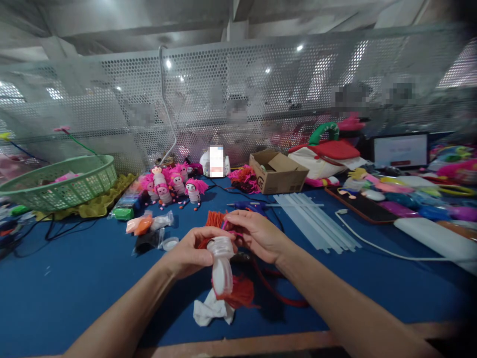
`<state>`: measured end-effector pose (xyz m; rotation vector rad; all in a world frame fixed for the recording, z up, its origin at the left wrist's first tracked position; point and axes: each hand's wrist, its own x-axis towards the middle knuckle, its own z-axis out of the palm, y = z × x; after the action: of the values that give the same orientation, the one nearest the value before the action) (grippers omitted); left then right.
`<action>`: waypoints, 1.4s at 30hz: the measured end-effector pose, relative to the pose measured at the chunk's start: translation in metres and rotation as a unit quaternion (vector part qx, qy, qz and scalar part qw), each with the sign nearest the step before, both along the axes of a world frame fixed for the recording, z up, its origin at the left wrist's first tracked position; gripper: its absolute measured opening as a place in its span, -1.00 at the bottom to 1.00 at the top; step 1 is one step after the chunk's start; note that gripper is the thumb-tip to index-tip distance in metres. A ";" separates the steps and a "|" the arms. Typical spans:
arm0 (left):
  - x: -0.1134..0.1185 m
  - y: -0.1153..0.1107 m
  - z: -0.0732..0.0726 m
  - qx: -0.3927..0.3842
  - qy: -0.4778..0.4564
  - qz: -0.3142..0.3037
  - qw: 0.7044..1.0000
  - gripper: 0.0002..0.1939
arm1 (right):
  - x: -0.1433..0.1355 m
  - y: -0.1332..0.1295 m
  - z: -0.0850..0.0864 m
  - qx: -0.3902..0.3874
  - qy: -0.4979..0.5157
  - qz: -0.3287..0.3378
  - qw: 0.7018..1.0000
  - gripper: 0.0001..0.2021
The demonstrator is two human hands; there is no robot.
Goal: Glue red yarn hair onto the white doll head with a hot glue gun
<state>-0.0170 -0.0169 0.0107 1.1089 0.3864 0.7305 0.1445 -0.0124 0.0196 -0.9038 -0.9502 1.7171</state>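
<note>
My left hand (192, 251) is closed around a small clear plastic jar (219, 247), with red-orange yarn showing beside its fingers. A second clear jar with white inside (222, 276) hangs just below, touching or joined to the first; I cannot tell which. My right hand (257, 233) pinches a pink and red strand at the far side of the jar, its fingertips partly hidden. Beyond the hands lies a bundle of orange yarn (215, 219). Under the jars are a loose red yarn tuft (240, 293) and a crumpled white tissue (213, 309).
Several pink-haired dolls (194, 191) stand at the back left, near bagged clay (143, 223) and a green basket (59, 184). Translucent glue sticks (313, 221), a blue glue gun (248, 205), a cardboard box (278, 171) and a white cable (376, 246) lie to the right.
</note>
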 end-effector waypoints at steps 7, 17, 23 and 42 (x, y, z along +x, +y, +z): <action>0.001 0.007 -0.003 -0.070 -0.061 0.090 0.992 -0.54 | 0.019 0.013 0.010 0.069 0.069 -0.174 0.980 -0.80; 0.008 0.012 0.000 -0.160 -0.094 0.202 0.962 -0.84 | 0.013 -0.023 0.021 0.518 -0.344 -0.249 0.742 -0.92; 0.009 0.012 -0.002 -0.142 -0.101 0.189 0.966 -0.85 | 0.007 -0.025 0.018 0.621 -0.393 -0.239 0.635 -0.91; 0.009 0.011 -0.002 -0.127 -0.099 0.183 0.970 -0.84 | 0.011 -0.024 0.015 0.585 -0.417 -0.183 0.671 -0.92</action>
<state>-0.0081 -0.0056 0.0087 0.7202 0.5061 1.0764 0.1551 -0.0366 0.0351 -0.8131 -1.9338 0.0079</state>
